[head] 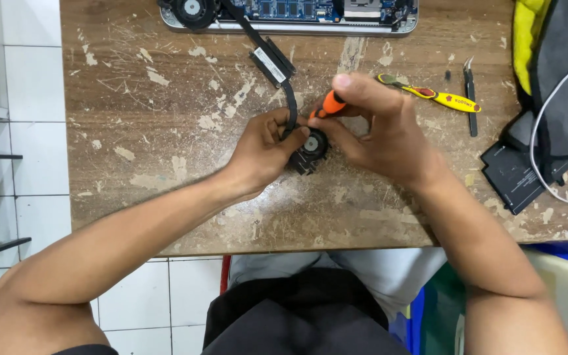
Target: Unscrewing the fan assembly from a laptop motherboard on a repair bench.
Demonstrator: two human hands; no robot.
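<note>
A small black cooling fan with a long black heat pipe lies in the middle of a worn wooden table. My left hand grips the fan's left side where the pipe joins it. My right hand holds an orange-handled screwdriver, its tip pointing down at the fan. The fingers of both hands hide part of the fan.
An opened laptop with its board and another fan bared lies at the table's far edge. A yellow-handled tool and black tweezers lie to the right. A grey and yellow bag, a white cable and a black flat part fill the right side.
</note>
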